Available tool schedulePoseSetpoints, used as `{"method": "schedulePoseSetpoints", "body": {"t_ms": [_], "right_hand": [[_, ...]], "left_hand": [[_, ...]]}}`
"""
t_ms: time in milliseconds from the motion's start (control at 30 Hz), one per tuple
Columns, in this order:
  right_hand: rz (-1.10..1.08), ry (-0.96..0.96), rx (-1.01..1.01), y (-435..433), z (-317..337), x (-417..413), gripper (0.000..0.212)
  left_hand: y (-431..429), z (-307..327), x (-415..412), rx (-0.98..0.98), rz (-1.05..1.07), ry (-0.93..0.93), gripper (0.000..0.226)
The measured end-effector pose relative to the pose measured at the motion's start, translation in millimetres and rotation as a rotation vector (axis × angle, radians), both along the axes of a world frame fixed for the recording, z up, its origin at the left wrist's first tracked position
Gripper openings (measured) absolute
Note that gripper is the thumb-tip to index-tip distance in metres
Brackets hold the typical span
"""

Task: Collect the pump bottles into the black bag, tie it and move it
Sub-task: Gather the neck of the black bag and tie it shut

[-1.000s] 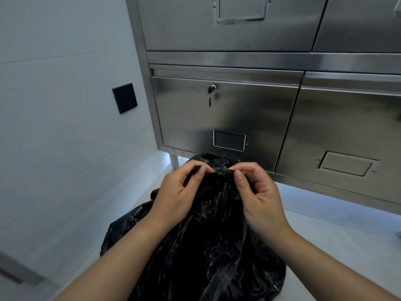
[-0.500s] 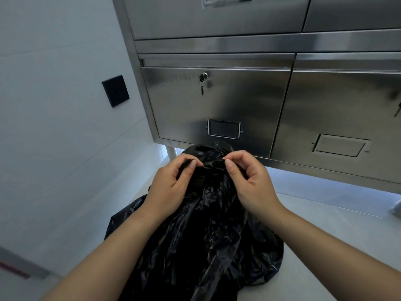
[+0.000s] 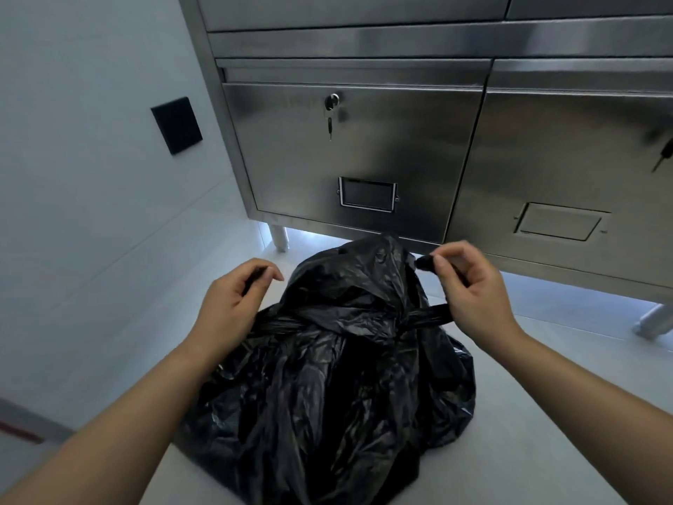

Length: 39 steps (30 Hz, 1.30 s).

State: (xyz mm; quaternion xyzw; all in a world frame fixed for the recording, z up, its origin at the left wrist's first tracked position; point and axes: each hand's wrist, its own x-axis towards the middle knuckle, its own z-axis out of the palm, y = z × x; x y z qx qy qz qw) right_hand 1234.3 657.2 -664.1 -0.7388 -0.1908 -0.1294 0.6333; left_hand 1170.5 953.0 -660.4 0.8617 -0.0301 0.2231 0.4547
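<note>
The black bag point(image 3: 338, 388) stands bulging on the pale floor in front of me, its top gathered into a peak. Two twisted strands of the bag run out sideways from a crossing at its neck. My left hand point(image 3: 229, 304) grips the left strand, its fingers curled round the plastic. My right hand point(image 3: 469, 289) holds the right strand in its palm and pinches the strand's end between thumb and fingertips. The two hands are pulled apart, one on each side of the bag. No pump bottles show; the bag hides whatever is inside.
A stainless steel cabinet point(image 3: 364, 151) with drawers stands just behind the bag, a key point(image 3: 330, 118) hanging from its lock. Its legs point(image 3: 278, 236) lift it off the floor. A white wall with a black switch plate point(image 3: 176, 125) runs along the left.
My hands were close together at the bag's top, working the plastic. They have now moved apart sideways, drawing two strands out tight across the neck.
</note>
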Motion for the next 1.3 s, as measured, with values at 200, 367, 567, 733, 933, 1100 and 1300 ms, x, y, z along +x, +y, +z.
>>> {"method": "schedulePoseSetpoints", "body": {"t_ms": [200,367,567,733,933,1100,1300], "right_hand": [[0.111,-0.039,0.292,25.2,28.7,-10.6,0.013],[0.079,0.007,0.279,34.8,20.1,-14.1,0.014],[-0.082,0.316,0.276,24.9,-18.6,-13.1,0.030],[-0.010,0.249,0.216,43.1,-13.5,-23.1,0.043],[0.152,0.183,0.218,52.7,3.8,-27.8,0.065],[0.185,0.154,0.165,64.5,10.8,-33.7,0.032],[0.198,0.152,0.199,68.6,13.7,-37.4,0.020]], "left_hand": [[-40.4,33.3,10.5,-0.196,-0.144,-0.078,0.020],[-37.2,15.0,4.4,-0.182,0.016,-0.086,0.020],[-17.2,-17.5,-4.1,-0.336,0.292,0.083,0.018],[-30.4,-17.5,-4.2,-0.295,0.185,0.086,0.025],[-47.0,-0.3,1.1,-0.376,0.133,0.011,0.022],[-60.3,14.5,4.9,-0.332,0.187,-0.128,0.014],[-62.5,11.5,2.6,-0.294,0.207,-0.091,0.010]]}}
